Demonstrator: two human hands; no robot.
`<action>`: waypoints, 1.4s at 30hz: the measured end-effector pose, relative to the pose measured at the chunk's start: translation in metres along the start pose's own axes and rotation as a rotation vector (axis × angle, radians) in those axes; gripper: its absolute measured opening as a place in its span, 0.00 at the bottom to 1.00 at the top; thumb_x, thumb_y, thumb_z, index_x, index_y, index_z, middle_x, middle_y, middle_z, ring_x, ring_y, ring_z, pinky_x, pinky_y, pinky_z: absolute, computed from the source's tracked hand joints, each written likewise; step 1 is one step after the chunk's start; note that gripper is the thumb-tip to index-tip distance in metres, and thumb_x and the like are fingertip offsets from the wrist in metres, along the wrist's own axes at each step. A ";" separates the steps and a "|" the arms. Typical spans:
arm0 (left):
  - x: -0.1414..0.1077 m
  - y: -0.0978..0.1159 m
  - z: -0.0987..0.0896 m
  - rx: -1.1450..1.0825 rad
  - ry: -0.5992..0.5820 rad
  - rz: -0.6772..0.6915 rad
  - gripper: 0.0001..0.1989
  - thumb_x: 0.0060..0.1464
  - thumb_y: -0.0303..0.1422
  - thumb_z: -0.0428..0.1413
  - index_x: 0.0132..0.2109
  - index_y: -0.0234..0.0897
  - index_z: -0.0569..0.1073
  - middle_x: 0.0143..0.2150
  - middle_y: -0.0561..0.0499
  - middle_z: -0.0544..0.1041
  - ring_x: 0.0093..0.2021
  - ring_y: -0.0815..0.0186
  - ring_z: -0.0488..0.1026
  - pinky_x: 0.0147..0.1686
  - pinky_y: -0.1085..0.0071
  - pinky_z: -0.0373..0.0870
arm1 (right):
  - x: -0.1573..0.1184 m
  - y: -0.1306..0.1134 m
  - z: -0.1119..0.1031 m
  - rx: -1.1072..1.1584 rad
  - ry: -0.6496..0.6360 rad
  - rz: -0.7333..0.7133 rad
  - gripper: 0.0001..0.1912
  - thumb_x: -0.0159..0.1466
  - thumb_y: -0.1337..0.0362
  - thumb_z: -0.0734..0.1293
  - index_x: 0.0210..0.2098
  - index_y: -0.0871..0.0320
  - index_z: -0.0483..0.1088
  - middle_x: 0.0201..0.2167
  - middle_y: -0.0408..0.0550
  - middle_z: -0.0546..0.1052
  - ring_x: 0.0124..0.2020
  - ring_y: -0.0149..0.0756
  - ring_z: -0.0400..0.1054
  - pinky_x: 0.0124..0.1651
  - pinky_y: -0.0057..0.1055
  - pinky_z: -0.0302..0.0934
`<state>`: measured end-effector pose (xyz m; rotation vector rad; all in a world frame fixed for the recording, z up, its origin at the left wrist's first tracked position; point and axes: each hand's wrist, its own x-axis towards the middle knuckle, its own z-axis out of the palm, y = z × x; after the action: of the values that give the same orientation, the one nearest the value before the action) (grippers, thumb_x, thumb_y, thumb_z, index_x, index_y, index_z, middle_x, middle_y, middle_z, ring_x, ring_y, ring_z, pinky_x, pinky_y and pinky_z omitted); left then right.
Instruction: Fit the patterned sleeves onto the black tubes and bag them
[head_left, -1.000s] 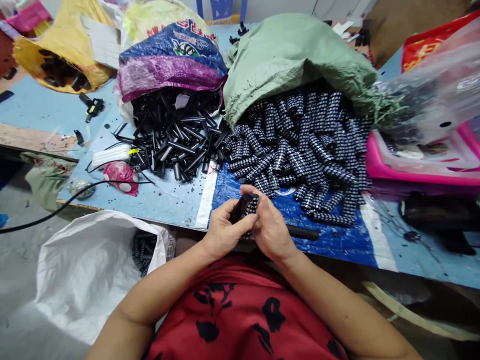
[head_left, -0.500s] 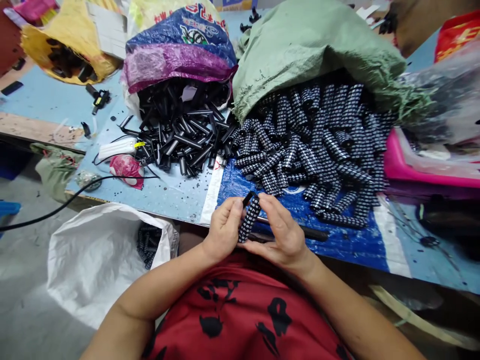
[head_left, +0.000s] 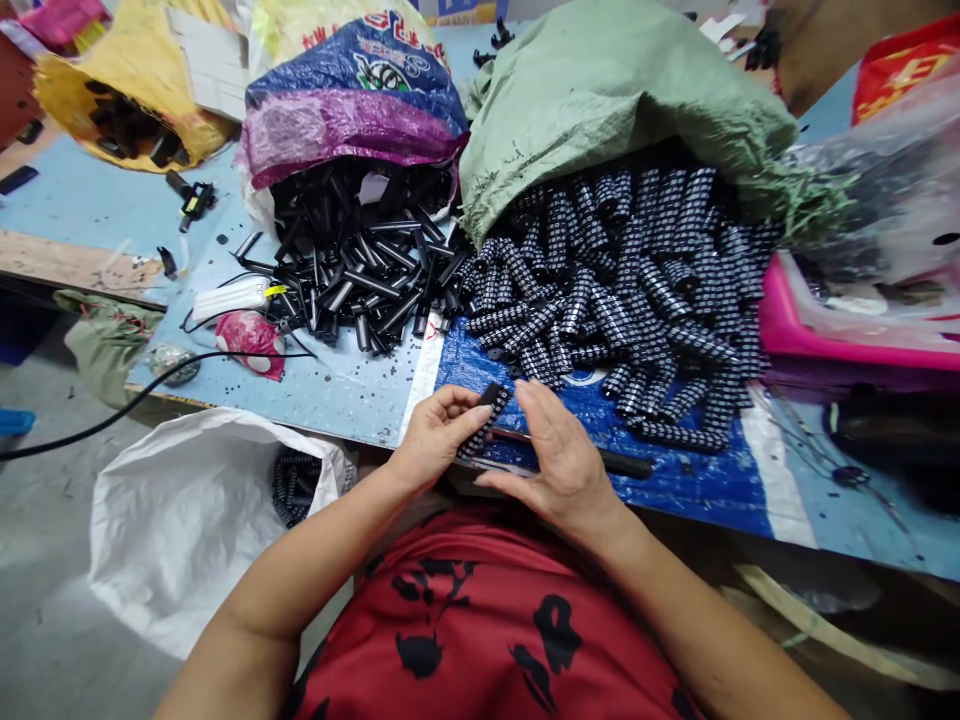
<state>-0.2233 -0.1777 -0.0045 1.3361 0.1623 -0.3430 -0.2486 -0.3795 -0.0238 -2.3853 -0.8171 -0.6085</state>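
Black with rows of white marks, head view: one patterned piece (head_left: 495, 405), held tilted at the table's near edge, pinched between thumb and fingers of the left hand (head_left: 439, 435); right hand (head_left: 570, 460) just beside it, fingers parted, nothing seen in its grasp. Handling, by my judgement: light, fairly stiff, hardly fragile, smooth enough to slip; best taken around mid-length. Like items: patterned heap (head_left: 622, 310), spilling from a green sack (head_left: 622, 100). Lettering: printed sack (head_left: 352, 105), red characters and smaller pale script, unreadable from where I stand; red packet (head_left: 907, 75), pale characters, partly cut off
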 end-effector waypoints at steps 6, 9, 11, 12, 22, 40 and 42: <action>0.022 0.006 -0.054 0.793 0.050 0.323 0.10 0.56 0.37 0.64 0.42 0.37 0.80 0.38 0.49 0.80 0.39 0.64 0.74 0.43 0.67 0.67 | -0.028 0.019 -0.011 -0.201 -0.119 0.091 0.08 0.70 0.66 0.68 0.47 0.61 0.72 0.40 0.53 0.79 0.40 0.42 0.73 0.44 0.38 0.68; 0.031 0.018 -0.066 1.025 -0.070 0.194 0.10 0.51 0.38 0.67 0.39 0.38 0.81 0.35 0.50 0.79 0.35 0.65 0.72 0.37 0.68 0.63 | -0.024 0.016 -0.012 -0.142 -0.016 0.100 0.09 0.70 0.69 0.65 0.49 0.64 0.70 0.39 0.55 0.78 0.39 0.40 0.71 0.44 0.35 0.67; 0.035 0.025 -0.066 1.043 -0.147 0.077 0.14 0.48 0.41 0.68 0.38 0.37 0.81 0.30 0.53 0.75 0.30 0.67 0.68 0.32 0.69 0.59 | -0.015 0.014 -0.011 -0.084 0.080 0.100 0.11 0.70 0.72 0.64 0.52 0.65 0.69 0.40 0.55 0.78 0.39 0.38 0.72 0.45 0.33 0.67; 0.037 0.027 -0.064 1.032 -0.172 0.032 0.15 0.47 0.42 0.69 0.37 0.37 0.80 0.28 0.55 0.73 0.28 0.68 0.66 0.30 0.70 0.57 | -0.010 0.013 -0.009 -0.081 0.092 0.090 0.12 0.71 0.72 0.64 0.53 0.65 0.69 0.40 0.54 0.78 0.38 0.37 0.72 0.45 0.32 0.67; 0.059 0.029 -0.068 0.937 -0.298 0.016 0.21 0.38 0.43 0.71 0.26 0.37 0.69 0.21 0.58 0.66 0.23 0.70 0.59 0.26 0.71 0.48 | 0.012 -0.006 -0.011 0.023 0.057 -0.116 0.19 0.71 0.68 0.62 0.61 0.60 0.66 0.39 0.52 0.80 0.37 0.38 0.74 0.40 0.33 0.67; -0.020 0.136 -0.166 1.242 -0.324 -0.136 0.17 0.49 0.45 0.67 0.41 0.38 0.80 0.34 0.50 0.78 0.33 0.64 0.72 0.33 0.72 0.64 | -0.021 0.030 0.002 -0.122 -0.077 0.001 0.07 0.68 0.64 0.71 0.45 0.59 0.76 0.38 0.49 0.80 0.37 0.38 0.72 0.41 0.35 0.64; 0.003 0.125 -0.144 1.289 -0.111 0.131 0.15 0.58 0.42 0.59 0.46 0.38 0.79 0.40 0.48 0.80 0.38 0.62 0.74 0.40 0.70 0.67 | -0.017 0.026 0.010 -0.121 -0.092 0.011 0.08 0.68 0.62 0.71 0.44 0.59 0.77 0.38 0.50 0.79 0.38 0.39 0.72 0.41 0.36 0.64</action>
<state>-0.1674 -0.0143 0.0771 2.5715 -0.3058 -0.4228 -0.2413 -0.3974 -0.0496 -2.5419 -0.8274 -0.5619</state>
